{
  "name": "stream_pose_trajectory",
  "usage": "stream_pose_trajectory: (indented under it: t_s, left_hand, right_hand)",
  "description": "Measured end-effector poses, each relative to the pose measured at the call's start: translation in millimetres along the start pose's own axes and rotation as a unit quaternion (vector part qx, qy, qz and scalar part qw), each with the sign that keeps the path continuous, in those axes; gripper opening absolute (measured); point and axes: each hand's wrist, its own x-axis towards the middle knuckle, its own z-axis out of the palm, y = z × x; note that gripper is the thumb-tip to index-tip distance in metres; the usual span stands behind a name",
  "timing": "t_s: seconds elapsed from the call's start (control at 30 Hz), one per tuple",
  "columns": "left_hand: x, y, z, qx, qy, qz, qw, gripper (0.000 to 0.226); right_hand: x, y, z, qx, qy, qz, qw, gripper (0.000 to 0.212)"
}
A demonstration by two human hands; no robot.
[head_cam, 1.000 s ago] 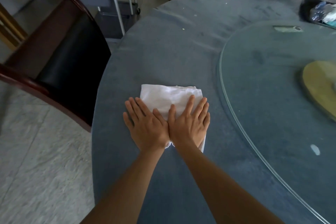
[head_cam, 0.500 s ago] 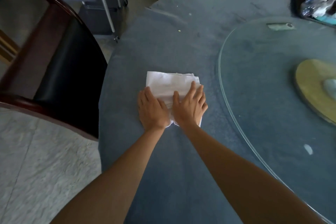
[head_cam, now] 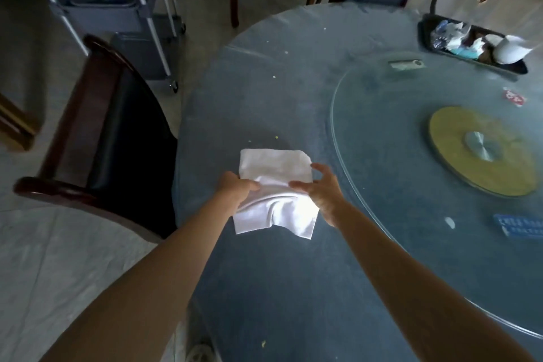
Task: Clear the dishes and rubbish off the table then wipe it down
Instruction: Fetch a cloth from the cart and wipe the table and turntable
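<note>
While both hands gather it, a white cloth (head_cam: 274,185) lies bunched near the left edge of the round table (head_cam: 264,288).
Left hand (head_cam: 235,186): fingers curled, gripping the cloth's left side, thumb on top. Right hand (head_cam: 320,188): thumb laid on the cloth's raised middle fold, fingers arched above its right edge; whether they clamp the fabric cannot be told. Cloth: far half flat on the grey-blue cover, near half lifted in folds. Glass turntable (head_cam: 367,138): just right of the cloth, yellow hub at centre. Crumbs (head_cam: 276,137): a few specks beyond the cloth. Black tray (head_cam: 426,35): far right rim, holding rubbish and a white bowl (head_cam: 509,51). Dark chair (head_cam: 97,138): left of table. Grey trolley (head_cam: 117,6): behind it.
</note>
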Motion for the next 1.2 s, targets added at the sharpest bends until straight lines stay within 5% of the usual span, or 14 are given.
stream_pose_trajectory:
  t_s: [0.2, 0.5, 0.63, 0.77, 0.9, 1.07, 1.2]
  left_hand:
    - [-39, 1, -31, 0.009, -0.091, 0.124, 0.988, 0.015]
    - [-105, -8, -46, -0.056, -0.083, 0.220, 0.970, 0.056]
    - [-122, -10, -42, 0.027, -0.118, 0.275, 0.954, 0.026]
    - [-133, -17, -43, 0.074, -0.113, 0.253, 0.958, 0.049]
    - [-150, -29, -39, 0.223, -0.077, 0.249, 0.939, 0.061]
    - [-180, -48, -38, 0.288, 0.012, 0.349, 0.892, 0.032]
    - [-218, -78, -38, 0.220, -0.019, 0.379, 0.898, 0.021]
  right_hand:
    - [-61, -1, -31, -0.101, -0.128, -0.099, 0.982, 0.093]
    - [-122, 22, -72, -0.148, -0.012, -0.180, 0.972, 0.050]
    - [-130, 33, -79, -0.130, 0.003, -0.176, 0.976, 0.049]
    - [-131, 44, -85, -0.074, -0.006, -0.180, 0.981, 0.037]
    - [-133, 50, -85, -0.169, -0.053, -0.146, 0.973, 0.054]
    - [-157, 62, -105, -0.262, 0.000, -0.245, 0.934, 0.018]
    - [-196, 87, -127, -0.188, -0.072, -0.214, 0.956, 0.023]
